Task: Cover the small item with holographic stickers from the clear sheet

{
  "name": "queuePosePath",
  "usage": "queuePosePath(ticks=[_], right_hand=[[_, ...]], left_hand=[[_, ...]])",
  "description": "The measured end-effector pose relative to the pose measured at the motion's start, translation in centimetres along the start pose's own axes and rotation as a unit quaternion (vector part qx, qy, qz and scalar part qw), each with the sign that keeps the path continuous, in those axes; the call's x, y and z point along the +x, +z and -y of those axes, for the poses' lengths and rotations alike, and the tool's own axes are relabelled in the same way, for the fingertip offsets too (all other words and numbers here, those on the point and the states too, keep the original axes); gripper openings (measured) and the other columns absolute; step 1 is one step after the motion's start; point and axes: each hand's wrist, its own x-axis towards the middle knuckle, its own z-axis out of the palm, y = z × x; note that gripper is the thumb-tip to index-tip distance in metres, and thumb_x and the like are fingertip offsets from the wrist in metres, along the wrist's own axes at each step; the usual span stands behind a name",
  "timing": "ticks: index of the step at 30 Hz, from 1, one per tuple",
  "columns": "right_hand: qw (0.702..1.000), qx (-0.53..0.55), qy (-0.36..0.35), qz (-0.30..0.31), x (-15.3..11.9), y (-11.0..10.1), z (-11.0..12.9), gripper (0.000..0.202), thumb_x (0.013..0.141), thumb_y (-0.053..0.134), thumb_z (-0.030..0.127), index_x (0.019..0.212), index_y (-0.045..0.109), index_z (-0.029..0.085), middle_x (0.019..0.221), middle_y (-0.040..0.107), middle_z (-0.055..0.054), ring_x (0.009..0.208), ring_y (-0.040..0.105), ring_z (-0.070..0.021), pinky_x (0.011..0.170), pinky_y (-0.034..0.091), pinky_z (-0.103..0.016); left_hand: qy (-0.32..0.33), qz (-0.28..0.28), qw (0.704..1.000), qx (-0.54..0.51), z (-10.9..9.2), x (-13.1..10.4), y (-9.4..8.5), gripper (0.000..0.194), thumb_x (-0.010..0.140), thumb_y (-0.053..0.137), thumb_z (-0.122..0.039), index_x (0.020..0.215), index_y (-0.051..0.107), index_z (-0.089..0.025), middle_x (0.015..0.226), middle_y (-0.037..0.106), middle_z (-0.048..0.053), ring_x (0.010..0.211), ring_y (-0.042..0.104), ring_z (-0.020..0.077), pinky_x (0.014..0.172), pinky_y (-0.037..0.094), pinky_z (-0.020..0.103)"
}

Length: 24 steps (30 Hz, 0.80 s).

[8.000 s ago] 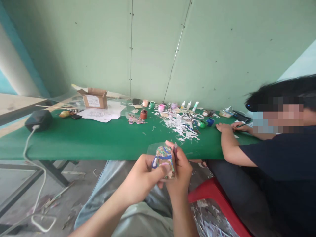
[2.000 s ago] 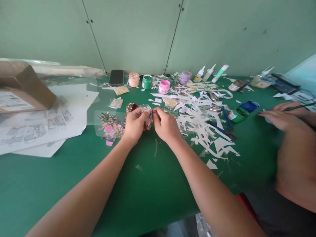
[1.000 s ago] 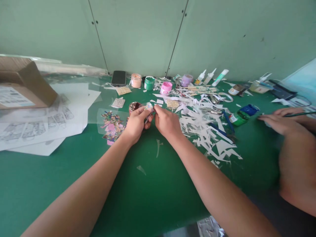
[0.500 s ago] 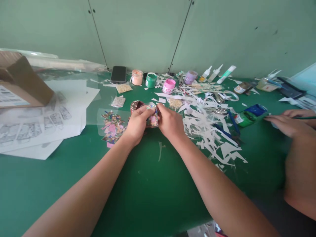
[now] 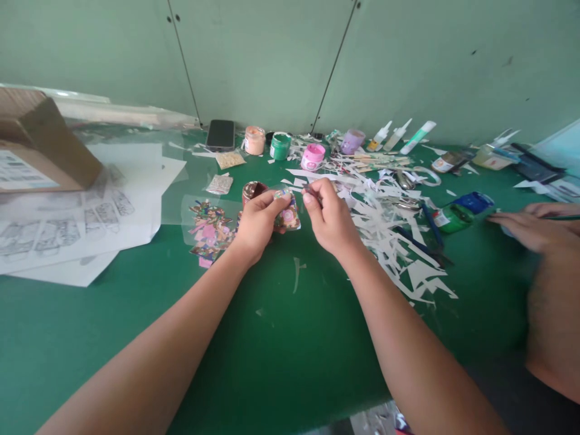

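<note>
Between the thumb and fingers of my left hand point(image 5: 257, 228) is a small flat piece with a colourful floral pattern point(image 5: 289, 215), held above the table. My right hand point(image 5: 334, 219) is closed in a pinch just to the right of it, apart from the piece. Something small and dark shows at its fingertips, too little to name. Behind my left hand stands an open jar of dark reddish-brown paint point(image 5: 252, 192). Colourful paper cutouts point(image 5: 209, 228) lie on a clear sheet to the left of that hand.
White paper scraps point(image 5: 394, 241) cover the green table on the right. Paint jars point(image 5: 281, 146), a phone point(image 5: 220, 135) and glue bottles point(image 5: 379, 136) line the back. Printed sheets point(image 5: 86, 223) and a cardboard box point(image 5: 49, 142) sit left. Another person's hands point(image 5: 528, 226) are at right.
My right hand has moved right, away from the patterned piece, with something small and dark at its fingertips. My left hand still holds the piece. The view has shifted slightly.
</note>
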Motion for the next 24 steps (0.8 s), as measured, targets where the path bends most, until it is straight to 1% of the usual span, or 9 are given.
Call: queuePosePath(ticks=[3,6,8,13,17,24], right_hand=[[1.000,-0.003,-0.005,-0.016,-0.3,-0.2,0.0,0.021,0.101,0.039,0.038,0.099,0.053,0.023,0.082,0.065,-0.003,0.071,0.062,-0.0201,0.066,0.045,-0.030],[1.000,-0.007,-0.013,-0.008,-0.5,0.1,0.1,0.020,0.100,0.041,0.035,0.100,0.057,0.023,0.085,0.068,-0.003,0.071,0.063,-0.0199,0.066,0.044,-0.030],[1.000,-0.006,-0.020,0.002,-0.4,0.3,0.1,0.020,0.100,0.041,0.032,0.100,0.058,0.023,0.088,0.070,-0.004,0.073,0.064,-0.0198,0.066,0.045,-0.029],[0.999,-0.013,-0.044,0.017,-0.2,0.7,-0.1,0.024,0.099,0.039,0.028,0.100,0.062,0.021,0.094,0.074,-0.007,0.080,0.066,-0.0208,0.071,0.048,-0.030],[0.998,-0.017,-0.059,0.026,-0.1,1.0,0.0,0.028,0.100,0.037,0.026,0.107,0.064,0.019,0.101,0.075,-0.010,0.088,0.069,-0.0231,0.078,0.051,-0.033],[0.997,-0.043,-0.051,0.036,-0.3,1.3,0.0,0.031,0.101,0.037,0.024,0.112,0.065,0.019,0.104,0.075,-0.011,0.092,0.071,-0.0237,0.078,0.054,-0.033]], left_hand=[[0.010,0.006,1.000,0.012,0.2,0.0,0.0,0.024,0.071,0.078,-0.037,0.073,0.067,-0.016,0.063,0.059,-0.002,0.054,0.054,0.0100,0.044,0.043,0.019],[0.018,0.015,1.000,-0.019,0.4,0.2,-0.1,0.025,0.067,0.082,-0.035,0.075,0.069,-0.016,0.067,0.063,-0.002,0.058,0.057,0.0104,0.053,0.049,0.022],[0.014,0.021,0.999,-0.042,0.6,0.3,-0.2,0.026,0.065,0.083,-0.035,0.073,0.067,-0.016,0.066,0.064,-0.002,0.059,0.058,0.0103,0.057,0.050,0.023],[0.001,0.011,0.998,-0.059,0.7,0.5,-0.3,0.027,0.065,0.082,-0.037,0.069,0.065,-0.016,0.061,0.061,-0.003,0.055,0.054,0.0092,0.055,0.047,0.021],[0.002,-0.003,0.999,-0.047,0.7,0.6,-0.3,0.026,0.064,0.082,-0.035,0.070,0.066,-0.015,0.061,0.060,-0.003,0.056,0.054,0.0091,0.055,0.046,0.021],[-0.006,-0.003,0.999,-0.054,0.6,0.5,-0.2,0.025,0.065,0.081,-0.033,0.071,0.066,-0.015,0.063,0.060,-0.003,0.055,0.053,0.0087,0.054,0.047,0.021]])
